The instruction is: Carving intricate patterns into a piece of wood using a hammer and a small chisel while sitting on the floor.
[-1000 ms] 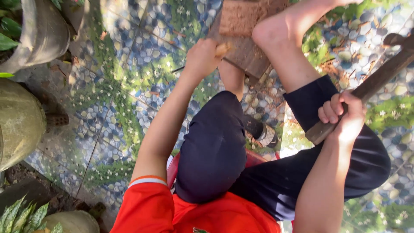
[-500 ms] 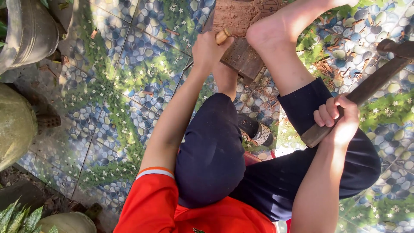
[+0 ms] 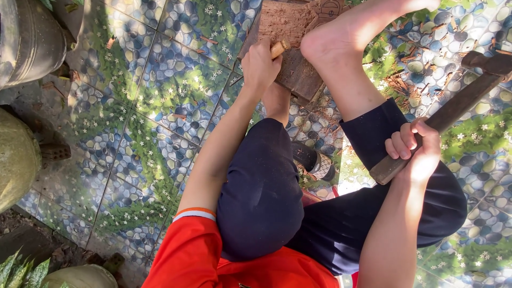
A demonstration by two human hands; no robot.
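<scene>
A short, pale wooden chisel handle juts out, tilted, at upper centre of the frame, over a flat brown wood block with a rough, chipped top. At the right edge, a dark wooden mallet slants up toward the upper right, head raised.
</scene>
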